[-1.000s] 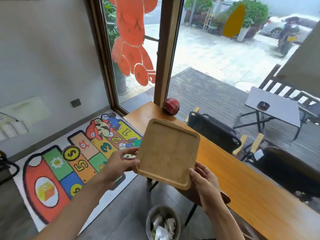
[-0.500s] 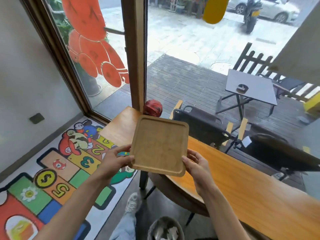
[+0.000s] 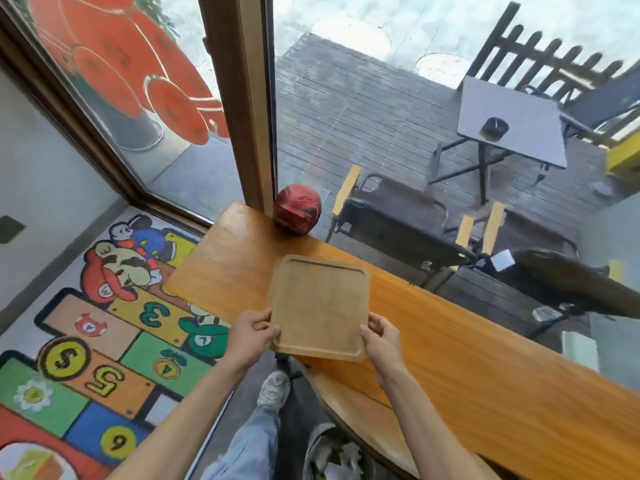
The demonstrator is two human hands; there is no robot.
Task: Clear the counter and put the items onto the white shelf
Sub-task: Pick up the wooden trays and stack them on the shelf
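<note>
- Wooden and pale, a square tray with rounded corners and a raised rim [image 3: 318, 306] is held up over the long orange-brown wooden worktop [image 3: 467, 358].
- Its near left corner is pinched by the left hand [image 3: 250, 336], and its near right corner is pinched by the right hand [image 3: 381, 336]. Both hands are closed on the tray.
- The tray is stretched away from the hands, toward the window, with its open side facing up and tipped a little toward the person.
- Both hands are at the same near edge, so neither one is nearer. The tray must be carried by the two together.
- A round red ball-like thing with thin lines on it [image 3: 298, 213] is left on the far corner of the worktop, by the window frame, well apart from the tray.
- The white shelf is not seen from here, so which way the tray must be turned cannot be told.
- A bright number mat [image 3: 104, 323] is spread on the floor to the left.
</note>
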